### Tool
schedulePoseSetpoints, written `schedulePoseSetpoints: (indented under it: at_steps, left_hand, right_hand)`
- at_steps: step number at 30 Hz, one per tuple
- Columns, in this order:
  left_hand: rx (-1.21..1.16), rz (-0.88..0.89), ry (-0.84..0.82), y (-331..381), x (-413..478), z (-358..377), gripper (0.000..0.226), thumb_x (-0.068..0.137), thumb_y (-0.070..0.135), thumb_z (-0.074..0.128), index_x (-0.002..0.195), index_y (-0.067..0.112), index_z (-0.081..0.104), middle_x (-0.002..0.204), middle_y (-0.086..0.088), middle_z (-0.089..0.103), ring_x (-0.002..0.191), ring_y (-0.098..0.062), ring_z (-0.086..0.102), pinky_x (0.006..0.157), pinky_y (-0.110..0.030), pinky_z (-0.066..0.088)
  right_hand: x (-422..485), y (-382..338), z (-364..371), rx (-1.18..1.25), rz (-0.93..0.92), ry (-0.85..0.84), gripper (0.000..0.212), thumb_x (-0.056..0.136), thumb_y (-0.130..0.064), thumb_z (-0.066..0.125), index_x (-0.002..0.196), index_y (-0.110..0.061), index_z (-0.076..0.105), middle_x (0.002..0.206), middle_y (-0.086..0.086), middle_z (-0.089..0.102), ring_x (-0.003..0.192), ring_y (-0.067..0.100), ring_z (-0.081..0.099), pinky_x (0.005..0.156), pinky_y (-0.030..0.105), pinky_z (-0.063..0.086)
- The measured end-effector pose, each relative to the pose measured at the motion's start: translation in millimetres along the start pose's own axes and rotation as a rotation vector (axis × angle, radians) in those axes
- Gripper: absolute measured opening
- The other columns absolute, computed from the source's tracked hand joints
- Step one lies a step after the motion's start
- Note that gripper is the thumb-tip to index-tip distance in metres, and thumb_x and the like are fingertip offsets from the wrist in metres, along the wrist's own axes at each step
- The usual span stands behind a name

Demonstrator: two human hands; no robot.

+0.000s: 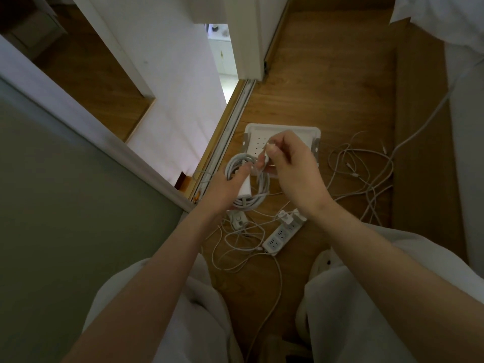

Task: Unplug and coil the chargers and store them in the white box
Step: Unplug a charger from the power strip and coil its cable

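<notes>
While left hand grips coiled charger cable at frame centre, right hand pinches its plug end, both over white box near edge. Power strip, adapters plugged in, lower centre; loose cables right of box.

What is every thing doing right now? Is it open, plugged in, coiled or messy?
White box: open, on the floor.
Coiled cable: looped, held by the left hand.
Cable end: pinched by the right hand.
Power strip: chargers plugged in.
Loose cables: tangled on the floor.
</notes>
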State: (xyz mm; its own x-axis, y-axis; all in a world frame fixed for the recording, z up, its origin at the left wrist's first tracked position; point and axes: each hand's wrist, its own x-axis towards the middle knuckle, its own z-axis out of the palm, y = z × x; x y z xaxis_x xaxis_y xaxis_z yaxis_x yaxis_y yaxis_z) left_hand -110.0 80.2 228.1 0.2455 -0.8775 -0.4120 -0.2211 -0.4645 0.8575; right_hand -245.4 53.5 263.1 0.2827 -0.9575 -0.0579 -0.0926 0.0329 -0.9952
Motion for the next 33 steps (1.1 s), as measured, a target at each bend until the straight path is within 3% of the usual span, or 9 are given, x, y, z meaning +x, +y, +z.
schedulePoseSetpoints:
  at_steps: [4, 8, 11, 14, 18, 21, 25, 28, 33]
  left_hand:
    - [-0.175, -0.007, -0.073, 10.7, -9.4, 2.1, 0.018, 0.094, 0.041, 0.049, 0.103, 0.028, 0.057, 0.094, -0.004, 0.064, 0.08, -0.013, 0.064, 0.063, -0.023, 0.056]
    - [-0.052, 0.232, -0.001, 20.2, -15.5, 7.2, 0.016, 0.092, 0.037, 0.053, 0.107, 0.031, 0.054, 0.097, 0.004, 0.064, 0.081, -0.005, 0.065, 0.075, -0.026, 0.056]
    - [-0.007, 0.378, 0.02, 23.6, -19.8, 9.6, 0.009, 0.09, 0.032, 0.056, 0.094, 0.038, 0.051, 0.092, 0.008, 0.062, 0.079, 0.001, 0.064, 0.071, -0.021, 0.057]
    - [0.007, 0.45, 0.002, 22.7, -23.1, 9.2, 0.013, 0.09, 0.029, 0.057, 0.095, 0.04, 0.052, 0.092, 0.013, 0.063, 0.086, -0.001, 0.064, 0.075, -0.022, 0.056]
    - [-0.001, 0.427, 0.071, 22.1, -21.7, 1.1, 0.011, 0.092, 0.026, 0.054, 0.095, 0.035, 0.049, 0.091, 0.011, 0.06, 0.078, 0.005, 0.062, 0.06, -0.01, 0.049]
    - [0.037, 0.357, 0.192, 16.5, -12.4, -3.3, 0.007, 0.092, 0.034, 0.053, 0.091, 0.036, 0.047, 0.085, 0.012, 0.058, 0.071, 0.005, 0.062, 0.056, -0.01, 0.048]
    - [0.2, 0.352, 0.259, 7.6, 2.9, -2.1, 0.015, 0.092, 0.039, 0.052, 0.097, 0.027, 0.046, 0.081, 0.014, 0.052, 0.07, 0.002, 0.053, 0.056, -0.003, 0.042]
    - [0.183, 0.305, 0.249, 9.4, 16.2, 0.0, 0.019, 0.093, 0.039, 0.049, 0.101, 0.022, 0.047, 0.082, 0.012, 0.051, 0.073, -0.001, 0.053, 0.058, -0.008, 0.041]
    - [0.058, 0.207, 0.199, 17.6, 42.9, 2.2, 0.019, 0.098, 0.038, 0.038, 0.108, 0.022, 0.042, 0.084, 0.013, 0.049, 0.073, 0.0, 0.052, 0.053, -0.007, 0.042]
  right_hand:
    - [12.2, -1.5, -19.5, 0.518, 0.329, 0.095, 0.016, 0.099, -0.014, 0.039, 0.098, -0.006, 0.052, 0.091, 0.005, 0.059, 0.083, 0.013, 0.062, 0.074, 0.024, 0.056]
    - [23.9, 6.7, -28.1, 0.977, 0.7, 0.209, 0.014, 0.097, -0.007, 0.041, 0.1, 0.002, 0.053, 0.094, 0.016, 0.058, 0.079, 0.019, 0.06, 0.053, 0.024, 0.057]
    - [28.9, 17.1, -24.0, 1.124, 0.861, 0.236, 0.019, 0.099, -0.003, 0.035, 0.088, 0.001, 0.049, 0.081, 0.014, 0.051, 0.066, 0.015, 0.049, 0.069, 0.025, 0.053]
    - [26.8, 24.5, -12.0, 1.002, 0.891, 0.148, 0.025, 0.102, -0.015, 0.032, 0.095, 0.0, 0.051, 0.083, 0.011, 0.053, 0.071, 0.016, 0.05, 0.093, 0.022, 0.045]
    - [24.8, 26.8, -1.2, 0.494, 0.689, -0.003, 0.042, 0.101, -0.035, 0.031, 0.085, -0.006, 0.056, 0.072, 0.004, 0.063, 0.066, 0.013, 0.061, 0.06, 0.022, 0.055]
    - [25.8, 24.8, 4.0, 0.321, 0.541, -0.115, 0.042, 0.1, -0.04, 0.031, 0.099, -0.008, 0.059, 0.09, 0.005, 0.067, 0.083, 0.013, 0.063, 0.077, 0.022, 0.052]
    - [26.8, 30.9, 17.5, 0.075, 0.472, -0.173, 0.055, 0.094, -0.051, 0.039, 0.127, -0.008, 0.046, 0.12, 0.006, 0.059, 0.11, 0.018, 0.056, 0.102, 0.034, 0.042]
    - [31.3, 33.2, 22.7, 0.098, 0.447, -0.156, 0.056, 0.092, -0.052, 0.042, 0.129, -0.01, 0.04, 0.122, 0.004, 0.055, 0.11, 0.016, 0.054, 0.094, 0.029, 0.043]
    - [55.0, 41.1, 27.7, 0.024, 0.307, -0.108, 0.054, 0.092, -0.047, 0.048, 0.117, 0.001, 0.051, 0.105, 0.013, 0.065, 0.089, 0.019, 0.063, 0.066, 0.02, 0.051]
